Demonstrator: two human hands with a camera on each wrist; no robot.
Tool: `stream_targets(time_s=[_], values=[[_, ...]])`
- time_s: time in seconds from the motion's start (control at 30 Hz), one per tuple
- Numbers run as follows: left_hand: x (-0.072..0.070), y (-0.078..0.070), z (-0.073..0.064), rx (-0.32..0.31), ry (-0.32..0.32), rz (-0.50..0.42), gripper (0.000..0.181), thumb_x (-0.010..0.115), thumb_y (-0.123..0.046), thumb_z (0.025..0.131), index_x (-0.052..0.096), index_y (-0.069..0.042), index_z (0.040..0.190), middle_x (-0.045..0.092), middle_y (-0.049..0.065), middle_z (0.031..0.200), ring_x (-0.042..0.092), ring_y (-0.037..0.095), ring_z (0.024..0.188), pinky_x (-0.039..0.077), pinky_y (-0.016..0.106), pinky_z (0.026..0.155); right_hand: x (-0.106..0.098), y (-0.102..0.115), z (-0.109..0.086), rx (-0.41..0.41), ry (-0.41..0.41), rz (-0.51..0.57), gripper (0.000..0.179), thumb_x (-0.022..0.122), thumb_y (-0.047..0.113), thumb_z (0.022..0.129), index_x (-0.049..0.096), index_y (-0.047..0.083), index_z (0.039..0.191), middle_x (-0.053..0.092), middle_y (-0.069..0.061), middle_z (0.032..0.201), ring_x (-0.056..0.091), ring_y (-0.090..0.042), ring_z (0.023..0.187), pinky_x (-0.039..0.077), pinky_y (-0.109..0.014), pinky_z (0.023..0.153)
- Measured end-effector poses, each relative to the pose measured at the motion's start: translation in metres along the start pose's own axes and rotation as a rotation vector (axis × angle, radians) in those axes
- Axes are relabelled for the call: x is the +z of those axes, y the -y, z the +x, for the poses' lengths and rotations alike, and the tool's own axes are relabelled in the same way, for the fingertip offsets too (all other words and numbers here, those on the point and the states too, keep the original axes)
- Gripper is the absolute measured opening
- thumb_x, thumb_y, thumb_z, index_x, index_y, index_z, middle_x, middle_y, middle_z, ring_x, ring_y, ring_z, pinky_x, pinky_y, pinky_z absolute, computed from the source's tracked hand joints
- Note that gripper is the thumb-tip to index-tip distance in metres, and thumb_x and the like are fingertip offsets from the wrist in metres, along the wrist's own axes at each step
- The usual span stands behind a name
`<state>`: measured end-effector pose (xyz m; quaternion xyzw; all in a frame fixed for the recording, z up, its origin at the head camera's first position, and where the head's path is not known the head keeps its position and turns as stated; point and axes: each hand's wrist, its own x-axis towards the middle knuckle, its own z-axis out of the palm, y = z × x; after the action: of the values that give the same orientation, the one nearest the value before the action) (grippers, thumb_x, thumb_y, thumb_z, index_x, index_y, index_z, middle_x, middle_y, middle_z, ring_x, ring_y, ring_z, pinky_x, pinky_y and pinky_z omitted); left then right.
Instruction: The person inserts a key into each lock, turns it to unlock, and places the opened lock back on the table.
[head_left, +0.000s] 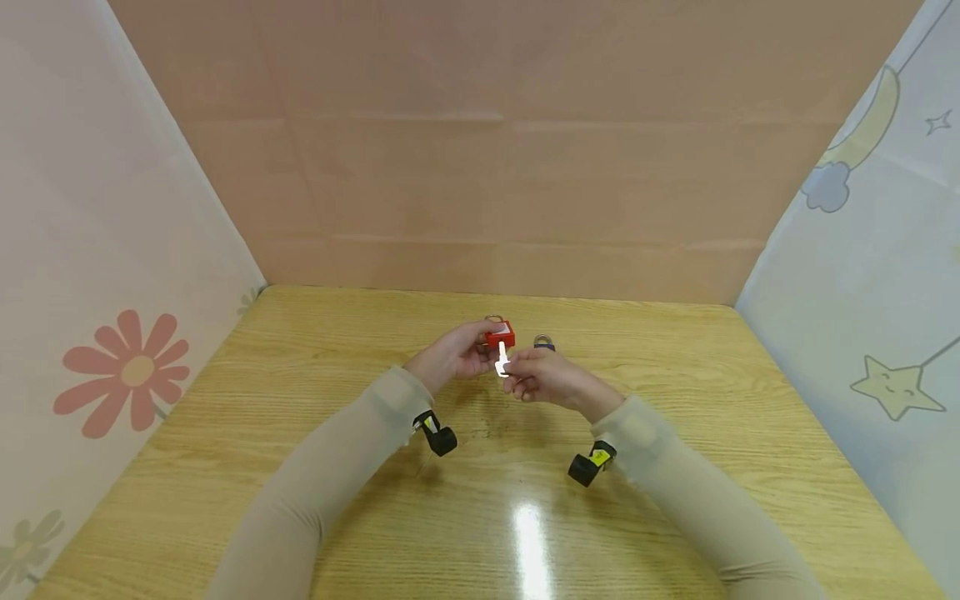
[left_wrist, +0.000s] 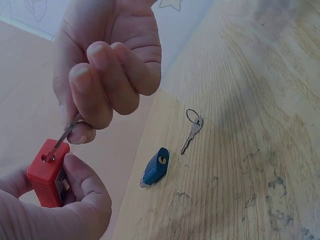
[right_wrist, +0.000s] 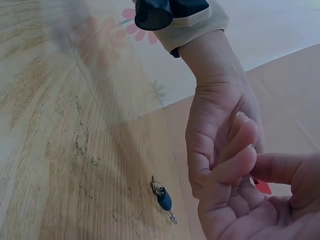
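My left hand [head_left: 459, 352] grips a red padlock [left_wrist: 46, 177] by its sides, keyhole face toward me and shackle [head_left: 493, 317] pointing away. Between thumb and fingertips my right hand [head_left: 551, 379] pinches a metal key [left_wrist: 65, 135], which shines white in the head view. The key's tip is right at the keyhole [left_wrist: 47, 158] of the red padlock. In the right wrist view, the hands overlap and hide the key and most of the red padlock.
A blue padlock [left_wrist: 157, 167] lies on the wooden table [head_left: 375, 517], just beyond my right hand. Close to it rests a second key [left_wrist: 194, 132] on a ring. Behind stands a plain backdrop [head_left: 495, 192], with patterned panels at both sides.
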<state>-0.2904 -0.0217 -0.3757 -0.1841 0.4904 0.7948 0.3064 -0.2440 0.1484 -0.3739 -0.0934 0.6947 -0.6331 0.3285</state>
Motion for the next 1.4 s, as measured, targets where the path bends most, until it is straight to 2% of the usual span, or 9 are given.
stream_targets(time_s=[0.2, 0.53, 0.8, 0.97, 1.03, 1.13, 1.23, 1.33, 1.4], values=[[0.001, 0.001, 0.002, 0.003, 0.004, 0.001, 0.041, 0.061, -0.018, 0.095, 0.049, 0.002, 0.129, 0.058, 0.009, 0.098, 0.055, 0.017, 0.088, 0.050, 0.023, 0.068, -0.001, 0.002, -0.001, -0.009, 0.001, 0.023, 0.018, 0.039, 0.013, 0.104, 0.052, 0.005, 0.094, 0.062, 0.002, 0.072, 0.055, -0.006, 0.060, 0.047, -0.018, 0.057], [0.000, -0.001, 0.001, -0.005, -0.009, 0.005, 0.025, 0.063, -0.021, 0.094, 0.055, -0.001, 0.108, 0.061, 0.007, 0.085, 0.057, 0.013, 0.070, 0.051, 0.020, 0.067, -0.002, 0.008, -0.005, -0.022, -0.055, 0.132, 0.019, 0.039, 0.010, 0.104, 0.055, 0.001, 0.100, 0.059, 0.004, 0.069, 0.051, -0.003, 0.058, 0.045, -0.016, 0.057], [0.002, 0.002, 0.000, 0.027, 0.007, 0.056, 0.039, 0.063, -0.017, 0.094, 0.052, 0.001, 0.127, 0.060, 0.008, 0.090, 0.055, 0.013, 0.070, 0.050, 0.019, 0.063, 0.001, 0.013, -0.005, -0.052, -0.064, 0.238, 0.024, 0.038, 0.006, 0.102, 0.057, -0.001, 0.089, 0.060, 0.003, 0.065, 0.052, -0.003, 0.055, 0.045, -0.015, 0.055], [0.005, 0.005, 0.001, 0.064, 0.011, 0.071, 0.043, 0.064, -0.015, 0.093, 0.050, 0.000, 0.131, 0.058, 0.009, 0.093, 0.054, 0.014, 0.072, 0.050, 0.021, 0.063, 0.001, 0.011, -0.003, -0.048, -0.101, 0.210, 0.021, 0.039, 0.008, 0.104, 0.052, -0.009, 0.103, 0.059, 0.003, 0.067, 0.051, -0.004, 0.057, 0.046, -0.016, 0.057], [0.005, 0.005, 0.001, 0.074, 0.002, 0.058, 0.043, 0.064, -0.015, 0.092, 0.051, 0.001, 0.130, 0.058, 0.009, 0.093, 0.054, 0.014, 0.073, 0.051, 0.021, 0.063, 0.000, 0.011, -0.003, -0.043, -0.121, 0.100, 0.027, 0.038, 0.013, 0.105, 0.049, -0.012, 0.112, 0.059, 0.001, 0.069, 0.052, -0.005, 0.059, 0.048, -0.017, 0.059], [0.005, 0.005, 0.001, 0.071, -0.006, 0.035, 0.043, 0.064, -0.015, 0.093, 0.051, 0.001, 0.131, 0.059, 0.010, 0.094, 0.055, 0.014, 0.074, 0.051, 0.022, 0.063, 0.002, 0.011, -0.005, -0.053, -0.173, -0.187, 0.038, 0.037, 0.024, 0.106, 0.049, -0.010, 0.119, 0.062, -0.005, 0.074, 0.058, -0.010, 0.061, 0.054, -0.024, 0.062], [0.005, 0.004, 0.000, 0.059, -0.004, 0.020, 0.044, 0.064, -0.017, 0.094, 0.051, 0.001, 0.132, 0.061, 0.010, 0.094, 0.059, 0.015, 0.075, 0.052, 0.021, 0.064, 0.008, 0.013, -0.011, -0.090, -0.273, -0.591, 0.042, 0.038, 0.037, 0.105, 0.054, -0.002, 0.110, 0.064, -0.011, 0.077, 0.059, -0.017, 0.061, 0.054, -0.031, 0.060], [0.005, 0.004, -0.001, 0.050, -0.010, 0.007, 0.044, 0.064, -0.017, 0.094, 0.051, 0.002, 0.132, 0.063, 0.010, 0.091, 0.061, 0.015, 0.074, 0.053, 0.021, 0.064, 0.017, 0.015, -0.018, -0.162, -0.377, -0.983, 0.042, 0.041, 0.042, 0.103, 0.054, 0.003, 0.096, 0.059, -0.010, 0.072, 0.054, -0.019, 0.057, 0.047, -0.030, 0.052], [0.005, 0.004, -0.001, 0.047, -0.016, 0.012, 0.044, 0.063, -0.017, 0.094, 0.052, 0.003, 0.132, 0.063, 0.009, 0.090, 0.060, 0.014, 0.074, 0.053, 0.021, 0.063, 0.023, 0.016, -0.021, -0.210, -0.435, -1.167, 0.039, 0.044, 0.040, 0.103, 0.054, 0.004, 0.090, 0.053, -0.006, 0.068, 0.047, -0.016, 0.054, 0.040, -0.026, 0.047]])
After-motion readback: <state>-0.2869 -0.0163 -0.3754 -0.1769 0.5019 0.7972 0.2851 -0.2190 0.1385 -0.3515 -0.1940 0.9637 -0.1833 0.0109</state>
